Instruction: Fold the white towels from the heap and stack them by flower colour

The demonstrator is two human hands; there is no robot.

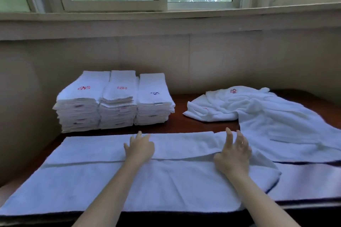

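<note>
While the towel (114, 177) lies spread across the near edge of the dark wooden table (184, 101), its long axis running left to right, we rest our left hand (139, 148) flat on the folded-over far strip, fingers straight, likely to pin the crease. Our right hand (233, 155) hovers beside it with fingers spread, gripping nothing. Behind stand two red-flower stacks (81, 108) and a blue-flower stack (154, 105); the unfolded heap (267, 116) lies to the right.

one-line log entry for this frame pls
step: folding towel lengthwise | left hand: flat on towel | right hand: open over fold | stacks: three, far left | heap: right
</note>
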